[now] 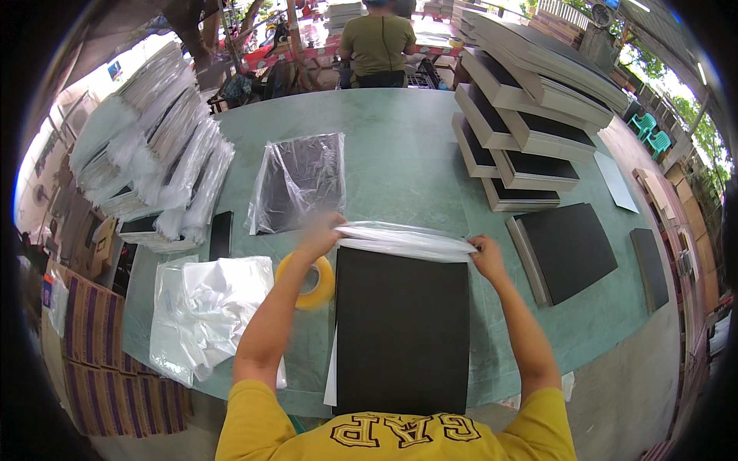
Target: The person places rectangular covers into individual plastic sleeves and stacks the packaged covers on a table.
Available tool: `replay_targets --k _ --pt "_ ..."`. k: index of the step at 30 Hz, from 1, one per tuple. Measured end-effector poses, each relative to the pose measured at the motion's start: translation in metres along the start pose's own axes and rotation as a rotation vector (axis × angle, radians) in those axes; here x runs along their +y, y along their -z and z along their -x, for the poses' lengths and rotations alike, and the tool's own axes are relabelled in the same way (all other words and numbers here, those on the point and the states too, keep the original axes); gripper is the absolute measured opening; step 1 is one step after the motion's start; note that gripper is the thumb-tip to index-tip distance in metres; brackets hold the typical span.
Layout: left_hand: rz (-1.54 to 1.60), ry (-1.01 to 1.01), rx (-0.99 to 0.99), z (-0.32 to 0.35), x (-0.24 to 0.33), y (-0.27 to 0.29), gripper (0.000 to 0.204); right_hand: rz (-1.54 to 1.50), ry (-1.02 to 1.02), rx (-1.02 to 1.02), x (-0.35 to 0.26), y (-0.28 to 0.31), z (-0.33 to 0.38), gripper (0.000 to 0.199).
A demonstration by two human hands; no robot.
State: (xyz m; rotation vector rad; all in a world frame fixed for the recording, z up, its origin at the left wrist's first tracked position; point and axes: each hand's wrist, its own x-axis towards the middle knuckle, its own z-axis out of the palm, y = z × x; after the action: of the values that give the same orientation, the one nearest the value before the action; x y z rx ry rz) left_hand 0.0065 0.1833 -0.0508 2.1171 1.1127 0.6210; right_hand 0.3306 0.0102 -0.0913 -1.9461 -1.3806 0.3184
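A gathered clear plastic bag (pixel 407 240) stretches between my two hands along the far edge of a black board (pixel 403 330). My left hand (pixel 324 232), partly blurred, grips the bag's left end. At its right end my right hand (pixel 486 255) pinches the plastic between thumb and fingers. The board lies flat in front of me, and a strip of white sheet shows from under its lower left side. Beside my left forearm lies a roll of yellow tape (pixel 325 288), partly hidden by that arm.
Loose clear bags (pixel 211 307) lie left. A bagged black board (pixel 300 184) sits farther back. Wrapped bundles (pixel 154 146) are stacked at far left; black-topped board stacks (pixel 530 146) rise at right, near another stack (pixel 565 253). Beyond the green table (pixel 400 161) sits a person (pixel 378 42).
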Motion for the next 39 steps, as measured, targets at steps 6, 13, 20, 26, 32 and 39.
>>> replay_targets --k 6,13,20,26,32,39 --pt "0.48 0.065 -0.069 0.012 0.035 0.043 0.015 -0.395 -0.135 0.026 -0.039 0.036 -0.01 0.026" --pt "0.703 0.049 -0.068 0.026 0.047 0.069 0.013 -0.21 0.144 -0.073 -0.099 0.094 -0.01 0.03" --pt "1.05 -0.033 -0.199 0.037 0.066 0.081 0.02 -0.639 -0.038 -0.185 -0.116 0.12 -0.007 0.016" --pt "1.671 -0.027 -0.34 0.067 0.02 0.037 0.024 -1.471 -0.196 -0.347 -0.092 0.094 0.032 0.044" --pt "1.458 0.574 -0.236 0.227 -0.002 -0.014 0.021 -1.329 -0.827 -0.309 -0.025 0.047 0.201 0.028" --pt "0.75 0.417 -0.104 0.284 0.036 -0.023 0.025 -0.568 -0.596 -0.388 -0.071 0.042 0.264 0.024"
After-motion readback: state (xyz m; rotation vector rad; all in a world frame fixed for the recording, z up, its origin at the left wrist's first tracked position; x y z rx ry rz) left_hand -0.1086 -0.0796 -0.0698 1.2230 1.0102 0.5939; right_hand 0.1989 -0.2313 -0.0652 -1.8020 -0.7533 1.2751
